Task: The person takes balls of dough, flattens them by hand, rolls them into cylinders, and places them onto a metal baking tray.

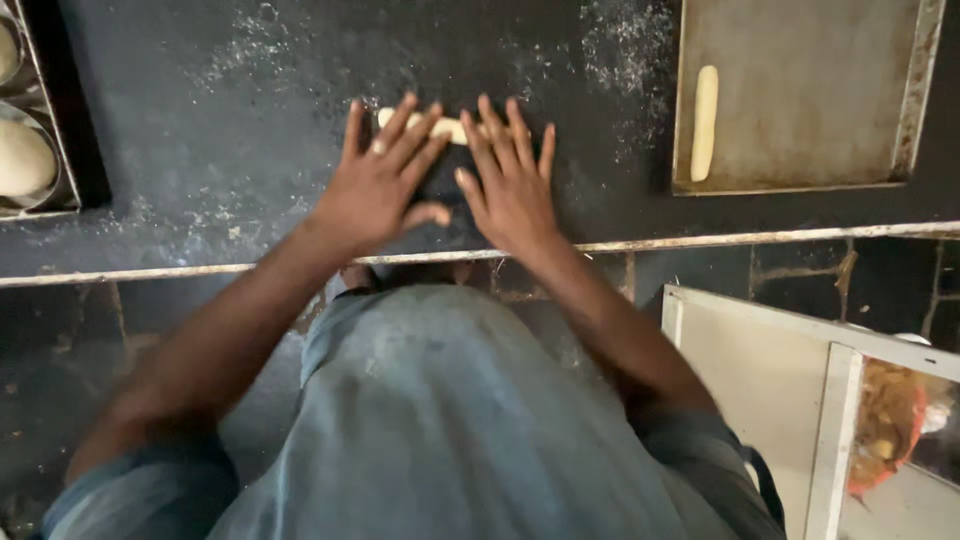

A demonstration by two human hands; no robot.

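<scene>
While I watch thru the head cam, both hands lie flat, palms down, fingers spread, side by side on the dark worktop (250,130). Left hand (378,185) and right hand (510,180) are nearly touching at the thumbs, neither one closed round anything; both press on 1 pale dough roll (448,128), which lies crosswise under the fingertips, near the middle of the counter. Only its ends & a short bit between the hands show.

Count so far: 2 hands, 1 roll under them. W/ that, 1 more finished dough stick (705,122) lies lengthwise on 1 metal baking tray (800,90) at right, well apart from the hands. Far left, 1 tin rack (55,150) holds at least 2 rounded dough pieces (22,160), partly cut off by the frame edge, so can't tell the full no.

Flour dust is scattered over the worktop. Lower right, 1 white frame or door (835,440) stands below counter level. Grey-blue shirt (450,420) fills the foreground.
</scene>
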